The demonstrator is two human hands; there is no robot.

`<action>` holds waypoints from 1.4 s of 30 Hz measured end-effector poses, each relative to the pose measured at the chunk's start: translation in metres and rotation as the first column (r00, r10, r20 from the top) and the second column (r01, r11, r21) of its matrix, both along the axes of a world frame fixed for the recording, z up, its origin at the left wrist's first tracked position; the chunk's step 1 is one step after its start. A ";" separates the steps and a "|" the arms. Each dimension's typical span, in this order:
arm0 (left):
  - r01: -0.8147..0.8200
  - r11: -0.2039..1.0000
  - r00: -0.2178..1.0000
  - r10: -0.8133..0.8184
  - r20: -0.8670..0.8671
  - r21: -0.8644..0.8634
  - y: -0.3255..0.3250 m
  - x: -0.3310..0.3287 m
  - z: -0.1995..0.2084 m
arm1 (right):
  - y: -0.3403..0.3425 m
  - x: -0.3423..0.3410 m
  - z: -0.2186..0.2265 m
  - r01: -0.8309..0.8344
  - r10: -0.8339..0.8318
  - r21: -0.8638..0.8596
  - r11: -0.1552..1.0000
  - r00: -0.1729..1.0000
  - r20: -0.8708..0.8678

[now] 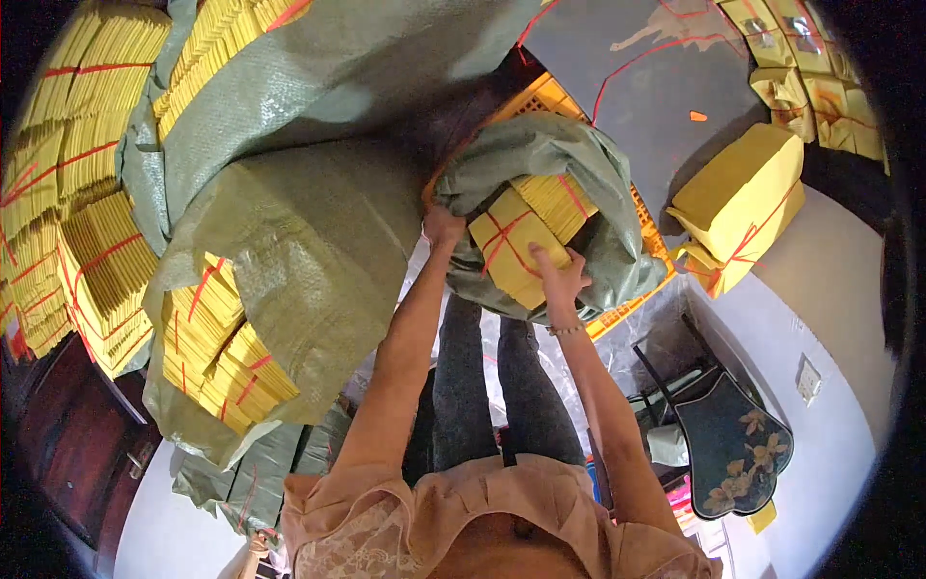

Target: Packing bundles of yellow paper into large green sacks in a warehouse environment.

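Note:
A green woven sack [603,159] stands with its mouth spread wide inside an orange plastic crate [632,317]. At the sack's left rim, my left hand [445,228] is closed on the folded edge. My right hand [559,275] grips the near right side of a yellow paper bundle [511,236] tied crosswise with red string, its thumb lying on top. That bundle is in the sack's opening. Just behind it, a second bundle [558,205] shows its stacked paper edges and a red tie. The sack's bottom is hidden.
Left of the crate, another green sack [318,222] holds several yellow bundles. More tied stacks [106,246] are piled at the far left. A large yellow packet [743,207] lies to the right. A dark flowered chair [733,444] stands at the lower right, and red string [617,72] trails across the grey floor.

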State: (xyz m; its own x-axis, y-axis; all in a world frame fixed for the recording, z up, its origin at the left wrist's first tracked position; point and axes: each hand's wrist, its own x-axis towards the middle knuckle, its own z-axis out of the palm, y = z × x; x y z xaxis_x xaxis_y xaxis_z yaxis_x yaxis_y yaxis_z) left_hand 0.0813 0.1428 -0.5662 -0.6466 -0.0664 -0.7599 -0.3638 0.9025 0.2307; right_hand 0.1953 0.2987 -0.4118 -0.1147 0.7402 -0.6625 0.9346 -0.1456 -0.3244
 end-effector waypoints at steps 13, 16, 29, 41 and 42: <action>0.101 0.975 0.947 -0.033 -0.320 0.199 -0.011 0.035 0.076 | -0.026 -0.033 -0.014 0.040 -0.051 0.054 0.998 0.973 0.227; 0.058 0.989 0.967 -0.022 -0.254 0.133 -0.008 0.025 0.096 | -0.045 -0.044 -0.018 0.065 -0.090 0.132 0.989 0.978 0.187; 0.177 0.969 0.952 -0.124 -0.279 0.173 -0.020 0.012 0.133 | -0.067 -0.009 -0.078 0.160 -0.088 0.388 0.908 0.977 -0.197; 0.348 0.935 0.715 -0.217 -0.664 0.070 0.004 0.030 0.209 | -0.028 0.028 -0.041 -0.095 -0.114 -0.264 0.960 0.730 -0.674; 0.459 0.888 0.523 -0.295 -0.800 -0.027 0.012 0.035 0.219 | -0.013 0.040 -0.038 -0.314 0.209 -0.062 0.947 0.753 -0.624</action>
